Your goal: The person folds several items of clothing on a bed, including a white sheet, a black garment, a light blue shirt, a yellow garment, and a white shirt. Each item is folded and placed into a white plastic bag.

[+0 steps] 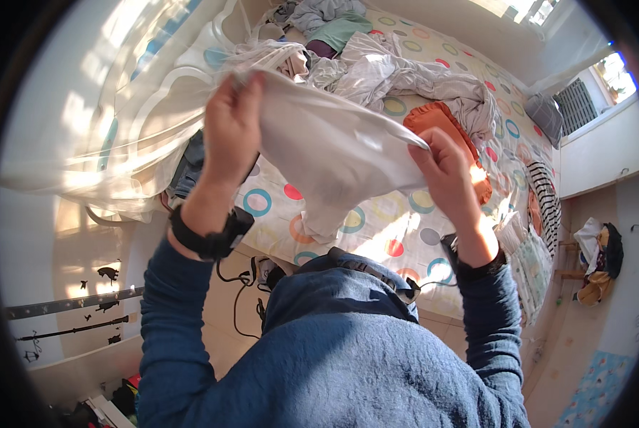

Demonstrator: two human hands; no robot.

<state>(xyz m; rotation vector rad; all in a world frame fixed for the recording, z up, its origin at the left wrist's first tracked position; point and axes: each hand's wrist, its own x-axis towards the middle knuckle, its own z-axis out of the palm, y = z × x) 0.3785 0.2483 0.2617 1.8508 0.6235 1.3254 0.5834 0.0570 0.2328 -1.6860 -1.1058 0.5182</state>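
A white cloth, perhaps a garment (335, 144), hangs stretched between my raised hands above the bed. My left hand (234, 123) pinches its upper left corner between thumb and fingers. At its right corner, my right hand (445, 166) grips the edge. The lower part of the cloth droops to a bunched end over the bed sheet (370, 232), which is patterned with coloured circles. Beyond my right hand lies an orange pillow with a ruffled edge (448, 120), partly hidden by the hand.
Crumpled pale bedding (383, 77) and a green cloth (343, 29) lie at the far side. A sheer bed net (164, 139) drapes at the left, near dark blue clothing (188, 171). Striped fabric (544, 198) hangs over the right edge. Black cables (239, 299) trail by the floor.
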